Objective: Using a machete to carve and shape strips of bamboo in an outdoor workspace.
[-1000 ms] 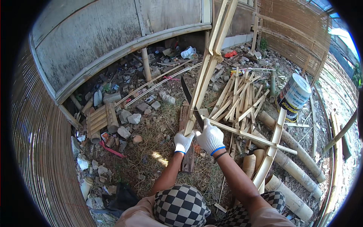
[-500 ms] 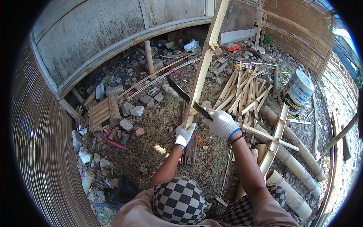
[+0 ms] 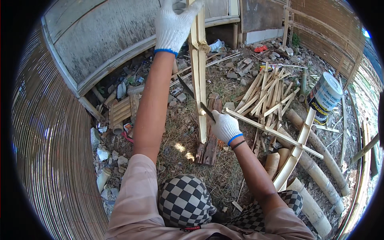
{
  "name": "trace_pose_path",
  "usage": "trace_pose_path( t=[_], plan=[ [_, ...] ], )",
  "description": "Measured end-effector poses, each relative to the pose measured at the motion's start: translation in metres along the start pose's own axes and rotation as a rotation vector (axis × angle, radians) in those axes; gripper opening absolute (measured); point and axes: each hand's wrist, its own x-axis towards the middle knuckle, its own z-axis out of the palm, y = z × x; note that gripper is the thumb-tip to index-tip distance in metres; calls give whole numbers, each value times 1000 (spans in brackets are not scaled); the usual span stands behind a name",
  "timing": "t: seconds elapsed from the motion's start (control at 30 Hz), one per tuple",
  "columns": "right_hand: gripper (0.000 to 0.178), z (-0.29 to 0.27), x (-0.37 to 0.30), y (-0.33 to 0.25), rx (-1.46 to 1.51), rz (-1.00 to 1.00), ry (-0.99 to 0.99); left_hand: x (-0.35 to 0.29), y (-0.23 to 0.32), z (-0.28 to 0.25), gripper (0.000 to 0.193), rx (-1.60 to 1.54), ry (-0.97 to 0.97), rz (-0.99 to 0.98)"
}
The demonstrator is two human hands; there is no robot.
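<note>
A long split bamboo piece (image 3: 199, 80) stands nearly upright in front of me, its lower end over a weathered wood block (image 3: 208, 153). High up, my left hand (image 3: 173, 30), in a white knit glove, closes around the bamboo with the thumb across its near side; the top edge of the view cuts off part of the fingers. My right hand (image 3: 225, 127), gloved too, grips the handle of a dark machete (image 3: 206, 111). Its blade crosses the bamboo at a slant, and the tip shows on the left side. The bamboo hides the blade's middle.
Split bamboo sticks (image 3: 266, 90) lie piled at right, near a white and blue bucket (image 3: 326, 96). Thick bamboo poles (image 3: 316, 168) and a split half (image 3: 294, 156) lie by my right arm. Rubble and a small bamboo rack (image 3: 124, 112) are at left, beside a slatted screen (image 3: 52, 132).
My left hand has moved from the bamboo's lower end up to its upper part. The bamboo has swung more upright and lower. My right hand keeps the machete against it.
</note>
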Motion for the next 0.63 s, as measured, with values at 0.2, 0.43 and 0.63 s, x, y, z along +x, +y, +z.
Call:
trace_pose_path(
  t=[0.2,0.43,0.63],
  plan=[
    [23,-2,3,-8,14,-18,-14,63,0,3,37,-7,20,-33],
    [24,1,14,0,67,-50,-24,78,-23,1,22,-171,-137,-128],
    [31,3,19,13,161,-101,-77,78,-17,-5,22,-422,-254,-270]
  ],
)
